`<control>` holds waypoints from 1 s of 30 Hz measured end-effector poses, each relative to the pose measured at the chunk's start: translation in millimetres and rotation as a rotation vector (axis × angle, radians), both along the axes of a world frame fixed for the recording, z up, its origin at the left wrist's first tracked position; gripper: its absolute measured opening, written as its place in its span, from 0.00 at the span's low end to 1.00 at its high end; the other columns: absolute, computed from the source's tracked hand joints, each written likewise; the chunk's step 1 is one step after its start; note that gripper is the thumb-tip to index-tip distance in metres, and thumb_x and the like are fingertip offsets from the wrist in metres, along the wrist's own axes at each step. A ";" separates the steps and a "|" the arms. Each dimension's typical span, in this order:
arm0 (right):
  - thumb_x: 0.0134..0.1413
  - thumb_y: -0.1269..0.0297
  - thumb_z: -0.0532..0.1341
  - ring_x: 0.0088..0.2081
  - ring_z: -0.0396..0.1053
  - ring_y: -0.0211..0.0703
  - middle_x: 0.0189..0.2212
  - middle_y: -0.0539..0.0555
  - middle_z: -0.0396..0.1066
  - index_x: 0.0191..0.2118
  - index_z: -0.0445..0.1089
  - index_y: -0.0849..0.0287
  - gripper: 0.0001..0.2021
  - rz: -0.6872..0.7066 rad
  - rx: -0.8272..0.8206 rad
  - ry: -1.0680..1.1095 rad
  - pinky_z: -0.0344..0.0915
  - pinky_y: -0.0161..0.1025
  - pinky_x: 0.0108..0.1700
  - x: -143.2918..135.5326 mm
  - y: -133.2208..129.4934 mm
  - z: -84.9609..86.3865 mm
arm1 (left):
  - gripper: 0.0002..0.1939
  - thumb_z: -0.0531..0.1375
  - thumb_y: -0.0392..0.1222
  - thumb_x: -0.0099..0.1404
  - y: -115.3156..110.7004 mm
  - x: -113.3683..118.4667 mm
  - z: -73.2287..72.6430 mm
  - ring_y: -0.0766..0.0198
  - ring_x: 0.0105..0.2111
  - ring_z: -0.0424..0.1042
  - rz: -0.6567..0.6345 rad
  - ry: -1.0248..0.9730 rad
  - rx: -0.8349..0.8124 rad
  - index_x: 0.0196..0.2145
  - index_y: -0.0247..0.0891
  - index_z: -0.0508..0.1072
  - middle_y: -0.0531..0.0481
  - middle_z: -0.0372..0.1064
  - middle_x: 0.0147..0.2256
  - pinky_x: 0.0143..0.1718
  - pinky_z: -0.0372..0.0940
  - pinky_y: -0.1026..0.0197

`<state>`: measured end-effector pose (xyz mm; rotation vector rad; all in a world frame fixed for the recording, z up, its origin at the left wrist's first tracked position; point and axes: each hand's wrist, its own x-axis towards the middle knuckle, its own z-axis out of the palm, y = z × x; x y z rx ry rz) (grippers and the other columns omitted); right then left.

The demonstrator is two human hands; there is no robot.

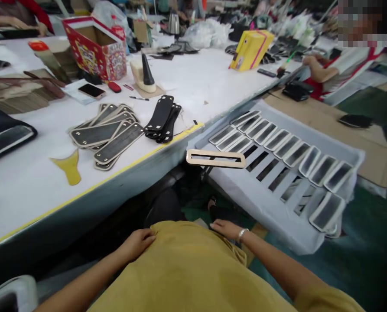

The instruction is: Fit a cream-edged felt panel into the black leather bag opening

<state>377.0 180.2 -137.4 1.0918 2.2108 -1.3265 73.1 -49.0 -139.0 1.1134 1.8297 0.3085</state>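
Note:
My left hand (138, 243) is closed at the left edge of the mustard-yellow shirt (193, 264), with its fingertips against the cloth. At the right edge of the shirt my right hand (226, 229) has its fingers on the bunched hem, a bracelet on the wrist. In front of both hands, a pale oblong frame with a long slot (215, 159) juts between the table and the slotted tray. On the table lie overlapping dark strips with pale borders and metal studs (115, 136), beside a small stack of black studded strips (163, 119).
Rows of pale-edged dark pieces (281, 141) lie on the slotted grey-white tray (222, 186) at right. The white table (200, 86) holds a yellow template (69, 168), a red box (95, 50), a phone (91, 90) and a yellow box (252, 50). A co-worker's arm (323, 71) shows at right.

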 end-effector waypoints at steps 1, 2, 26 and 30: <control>0.59 0.55 0.56 0.31 0.68 0.37 0.30 0.51 0.70 0.36 0.71 0.63 0.14 0.019 -0.052 -0.011 0.66 0.38 0.37 9.2 -2.5 -2.3 | 0.21 0.48 0.55 0.63 4.9 -4.7 2.4 0.58 0.35 0.71 -0.008 0.035 0.004 0.31 0.37 0.73 0.47 0.73 0.32 0.39 0.64 0.60; 0.58 0.56 0.55 0.30 0.67 0.37 0.28 0.50 0.70 0.33 0.71 0.62 0.14 0.027 -0.092 -0.018 0.65 0.37 0.36 18.5 -4.6 -4.3 | 0.21 0.46 0.54 0.64 11.2 -10.1 4.4 0.58 0.34 0.70 -0.012 0.083 0.007 0.30 0.38 0.71 0.47 0.72 0.31 0.38 0.63 0.60; 0.64 0.58 0.50 0.36 0.68 0.36 0.38 0.52 0.67 0.42 0.67 0.71 0.18 -0.431 -0.272 -0.007 0.67 0.37 0.39 -39.6 68.5 61.9 | 0.17 0.50 0.53 0.63 76.4 0.9 42.1 0.62 0.31 0.66 -0.360 -0.089 0.105 0.26 0.38 0.67 0.51 0.66 0.28 0.34 0.59 0.63; 0.63 0.58 0.53 0.38 0.68 0.40 0.41 0.53 0.67 0.46 0.66 0.69 0.17 -0.552 -0.206 0.004 0.68 0.40 0.40 -47.2 74.9 64.9 | 0.18 0.47 0.53 0.64 99.0 -41.6 37.1 0.60 0.34 0.66 -0.227 0.192 0.235 0.27 0.39 0.66 0.49 0.66 0.30 0.38 0.59 0.61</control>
